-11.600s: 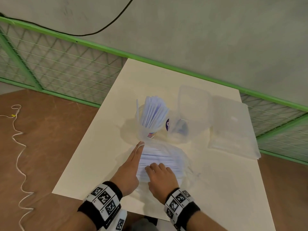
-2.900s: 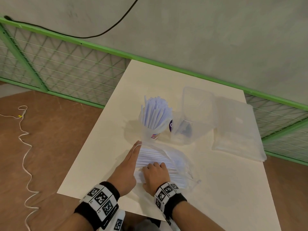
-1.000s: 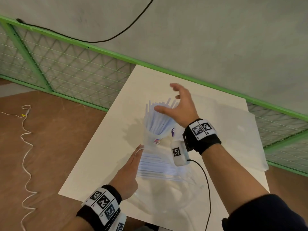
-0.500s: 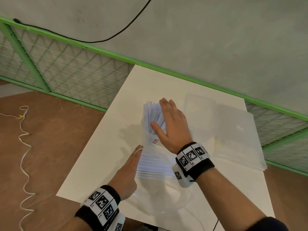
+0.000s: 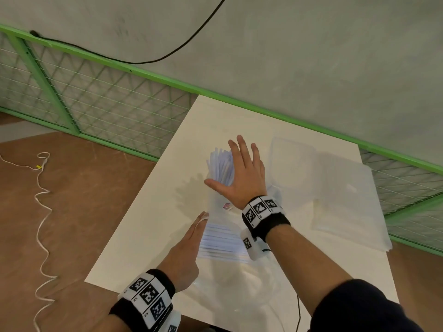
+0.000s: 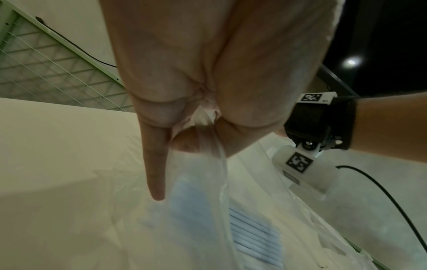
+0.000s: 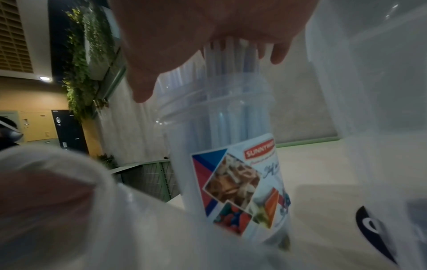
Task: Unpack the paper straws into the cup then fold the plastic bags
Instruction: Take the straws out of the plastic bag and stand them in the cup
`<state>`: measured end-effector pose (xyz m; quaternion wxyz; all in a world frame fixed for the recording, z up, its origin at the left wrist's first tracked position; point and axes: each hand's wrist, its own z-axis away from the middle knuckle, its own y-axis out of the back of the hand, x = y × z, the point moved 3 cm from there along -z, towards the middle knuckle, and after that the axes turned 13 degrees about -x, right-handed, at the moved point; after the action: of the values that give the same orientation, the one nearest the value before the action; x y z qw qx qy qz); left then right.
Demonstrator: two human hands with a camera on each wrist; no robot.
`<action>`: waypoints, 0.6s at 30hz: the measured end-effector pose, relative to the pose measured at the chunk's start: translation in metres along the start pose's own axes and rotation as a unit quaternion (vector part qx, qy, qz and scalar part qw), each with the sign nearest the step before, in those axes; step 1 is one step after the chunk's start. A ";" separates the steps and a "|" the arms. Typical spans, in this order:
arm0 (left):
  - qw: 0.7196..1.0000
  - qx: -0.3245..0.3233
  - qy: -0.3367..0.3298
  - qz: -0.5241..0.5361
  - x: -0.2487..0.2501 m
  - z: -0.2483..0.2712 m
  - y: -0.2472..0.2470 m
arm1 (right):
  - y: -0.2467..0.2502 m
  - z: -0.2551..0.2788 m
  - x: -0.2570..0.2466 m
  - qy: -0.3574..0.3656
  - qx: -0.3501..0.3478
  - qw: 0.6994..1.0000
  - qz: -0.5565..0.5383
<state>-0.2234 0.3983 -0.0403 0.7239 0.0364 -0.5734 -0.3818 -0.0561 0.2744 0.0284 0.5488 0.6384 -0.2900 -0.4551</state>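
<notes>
Right hand (image 5: 241,176) lies flat, fingers straight, palm on the tops of the paper straws (image 7: 231,60) standing upright in the clear cup (image 7: 231,164) mid-table (image 5: 148,236). Left hand (image 5: 184,255) pinches the plastic bag (image 6: 208,151) between curled fingers, index finger extended. More straws (image 5: 220,240) remain inside that bag, lying flat just before the cup.
</notes>
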 end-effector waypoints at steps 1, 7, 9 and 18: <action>1.000 0.000 0.002 0.001 0.000 0.000 0.000 | 0.001 -0.006 -0.001 0.015 0.005 1.000 0.010; 1.000 -0.008 0.013 0.004 0.000 0.003 0.001 | 0.002 -0.025 -0.009 0.051 0.013 0.995 -0.089; 1.000 -0.007 0.013 0.005 -0.001 0.003 0.001 | -0.001 -0.029 -0.012 0.078 0.028 0.993 -0.090; 1.000 -0.002 0.011 0.005 -0.006 -0.001 0.004 | -0.009 -0.033 -0.004 0.106 0.037 0.993 -0.038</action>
<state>-0.2203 0.4041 -0.0430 0.7323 0.0365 -0.5646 -0.3790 -0.0294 0.2943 0.0205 0.5346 0.7134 -0.2230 -0.3944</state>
